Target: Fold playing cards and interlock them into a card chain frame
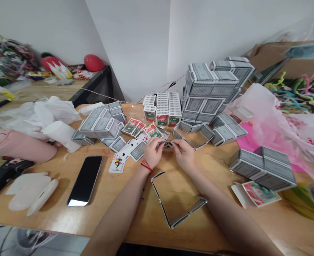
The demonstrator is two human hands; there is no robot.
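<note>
My left hand (153, 153), with a red string round its wrist, and my right hand (184, 153) meet at the middle of the wooden table (135, 209). Both pinch a small stack of playing cards (168, 144) between their fingertips. Just nearer to me lies a bent strip of joined cards (173, 199) in an open U shape. Loose cards (131, 149), a joker among them, lie to the left of my left hand.
A black phone (85, 179) lies at the left front. Blocks of joined cards (103, 124) sit left, a tall pile (212, 85) at the back right, another block (265, 167) at right. Card boxes (163, 106) stand at the back. White bags (39, 113) and a pink bag (279, 121) flank the table.
</note>
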